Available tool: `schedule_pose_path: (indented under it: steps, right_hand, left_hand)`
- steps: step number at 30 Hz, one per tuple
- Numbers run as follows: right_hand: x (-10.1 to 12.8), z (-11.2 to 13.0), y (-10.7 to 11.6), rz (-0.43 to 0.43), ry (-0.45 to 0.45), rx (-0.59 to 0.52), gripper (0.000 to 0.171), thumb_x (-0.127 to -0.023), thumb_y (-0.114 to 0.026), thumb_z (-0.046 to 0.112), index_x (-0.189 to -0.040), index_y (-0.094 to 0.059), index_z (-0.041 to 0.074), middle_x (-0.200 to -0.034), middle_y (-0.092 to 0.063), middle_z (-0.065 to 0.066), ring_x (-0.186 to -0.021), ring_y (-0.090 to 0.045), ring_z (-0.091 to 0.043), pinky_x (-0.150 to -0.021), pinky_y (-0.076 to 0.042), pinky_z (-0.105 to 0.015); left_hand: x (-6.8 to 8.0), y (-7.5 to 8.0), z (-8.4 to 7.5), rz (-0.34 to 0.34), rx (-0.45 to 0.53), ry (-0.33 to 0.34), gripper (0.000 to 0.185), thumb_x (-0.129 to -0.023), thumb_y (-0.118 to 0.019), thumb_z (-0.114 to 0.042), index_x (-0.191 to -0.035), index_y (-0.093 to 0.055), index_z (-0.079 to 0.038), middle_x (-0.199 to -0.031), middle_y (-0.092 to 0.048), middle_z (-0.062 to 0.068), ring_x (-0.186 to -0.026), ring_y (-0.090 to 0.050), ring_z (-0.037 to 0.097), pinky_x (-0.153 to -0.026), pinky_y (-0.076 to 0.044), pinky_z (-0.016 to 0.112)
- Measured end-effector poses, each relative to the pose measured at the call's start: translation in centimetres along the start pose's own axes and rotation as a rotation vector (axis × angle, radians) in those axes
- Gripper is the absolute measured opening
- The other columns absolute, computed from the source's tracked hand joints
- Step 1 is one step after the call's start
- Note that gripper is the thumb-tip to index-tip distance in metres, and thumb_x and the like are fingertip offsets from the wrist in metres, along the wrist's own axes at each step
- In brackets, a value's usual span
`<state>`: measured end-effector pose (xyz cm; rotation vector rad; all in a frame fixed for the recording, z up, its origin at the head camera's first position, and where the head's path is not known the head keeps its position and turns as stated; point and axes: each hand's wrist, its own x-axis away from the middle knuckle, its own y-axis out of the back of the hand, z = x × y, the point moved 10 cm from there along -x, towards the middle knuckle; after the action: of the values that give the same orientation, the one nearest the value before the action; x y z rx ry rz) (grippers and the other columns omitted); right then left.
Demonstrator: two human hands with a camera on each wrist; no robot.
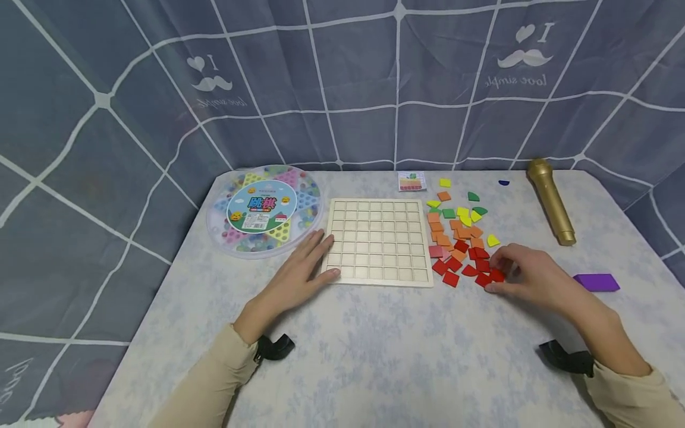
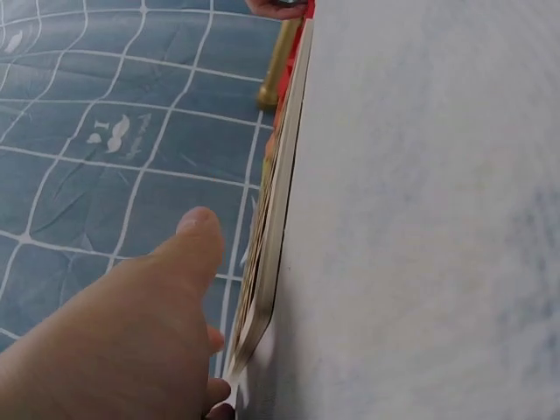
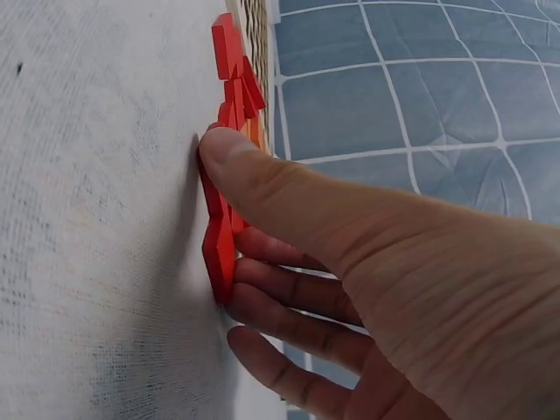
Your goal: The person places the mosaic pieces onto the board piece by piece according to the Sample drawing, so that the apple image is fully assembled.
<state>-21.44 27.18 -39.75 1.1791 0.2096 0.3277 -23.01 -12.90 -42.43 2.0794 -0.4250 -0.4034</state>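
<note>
A pale wooden board with a square grid (image 1: 379, 242) lies flat on the table. My left hand (image 1: 294, 270) rests at its left edge, fingers spread and fairly straight; the left wrist view shows the thumb (image 2: 197, 245) beside the board's rim (image 2: 280, 219). To the right of the board, my right hand (image 1: 535, 276) has its thumb and fingers curved around red tiles (image 1: 497, 275) at the near end of a pile. In the right wrist view the thumb touches one red tile, and fingertips meet the side of another red tile (image 3: 219, 258).
Orange tiles (image 1: 460, 230), yellow tiles (image 1: 464, 216) and green tiles (image 1: 448, 213) lie loose beyond the red ones. A round game box (image 1: 262, 205) sits back left. On the right are a gold cylinder (image 1: 551, 202) and a purple block (image 1: 596, 282). A small printed card (image 1: 411, 181) lies behind the board.
</note>
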Motion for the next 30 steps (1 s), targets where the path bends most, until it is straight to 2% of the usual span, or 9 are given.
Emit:
schedule_pose_path:
  steps: [3, 6, 12, 19, 27, 30]
  right_hand:
    - [0.0, -0.3, 0.1, 0.025, -0.009, 0.013, 0.053, -0.074, -0.097, 0.04, -0.109, -0.072, 0.01, -0.096, -0.068, 0.003, -0.089, -0.062, -0.015, -0.073, -0.055, -0.027]
    - [-0.3, -0.3, 0.5, 0.032, 0.021, 0.008, 0.053, -0.073, -0.098, 0.039, -0.11, -0.073, 0.01, -0.099, -0.069, 0.004, -0.09, -0.062, -0.014, -0.074, -0.057, -0.028]
    - [-0.9, -0.1, 0.6, 0.058, 0.06, -0.012, 0.041, -0.078, -0.096, 0.022, -0.11, -0.074, 0.009, -0.102, -0.072, 0.003, -0.091, -0.066, -0.014, -0.077, -0.06, -0.027]
    - [-0.4, -1.0, 0.3, 0.056, 0.004, -0.029, 0.039, -0.079, -0.095, 0.019, -0.111, -0.075, 0.007, -0.1, -0.073, 0.002, -0.09, -0.066, -0.016, -0.074, -0.058, -0.023]
    - [-0.2, -1.9, 0.4, 0.017, -0.06, -0.032, 0.034, -0.077, -0.092, 0.016, -0.105, -0.075, 0.01, -0.092, -0.07, 0.003, -0.087, -0.064, -0.017, -0.072, -0.056, -0.021]
    - [-0.3, -1.7, 0.8, -0.015, -0.054, -0.034, 0.033, -0.076, -0.092, 0.014, -0.104, -0.075, 0.01, -0.092, -0.071, 0.001, -0.088, -0.065, -0.018, -0.072, -0.056, -0.021]
  left_hand:
    - [-0.3, -0.5, 0.0, 0.014, 0.0, -0.002, 0.08, -0.103, -0.063, -0.052, -0.167, -0.032, -0.016, -0.175, -0.022, 0.013, -0.164, -0.014, 0.032, -0.13, -0.021, 0.056]
    - [-0.4, -0.9, 0.2, 0.02, 0.007, 0.002, 0.079, -0.104, -0.062, -0.053, -0.167, -0.033, -0.015, -0.176, -0.022, 0.011, -0.165, -0.013, 0.031, -0.13, -0.021, 0.057]
    - [-0.4, -0.7, 0.6, 0.023, 0.009, 0.02, 0.082, -0.102, -0.065, -0.053, -0.167, -0.033, -0.015, -0.176, -0.022, 0.01, -0.165, -0.013, 0.03, -0.131, -0.02, 0.056]
    - [-0.6, -0.5, 0.4, 0.051, -0.01, 0.004, 0.101, -0.09, -0.079, -0.057, -0.167, -0.032, -0.013, -0.176, -0.021, 0.012, -0.165, -0.014, 0.03, -0.129, -0.024, 0.055]
    - [-1.0, -0.2, -0.2, 0.019, 0.032, 0.02, 0.1, -0.086, -0.085, -0.052, -0.164, -0.038, -0.009, -0.174, -0.025, 0.016, -0.162, -0.021, 0.035, -0.122, -0.036, 0.061]
    - [-1.0, -0.3, -0.2, 0.002, 0.037, 0.026, 0.1, -0.084, -0.087, -0.051, -0.162, -0.04, -0.009, -0.172, -0.027, 0.016, -0.161, -0.024, 0.035, -0.12, -0.038, 0.06]
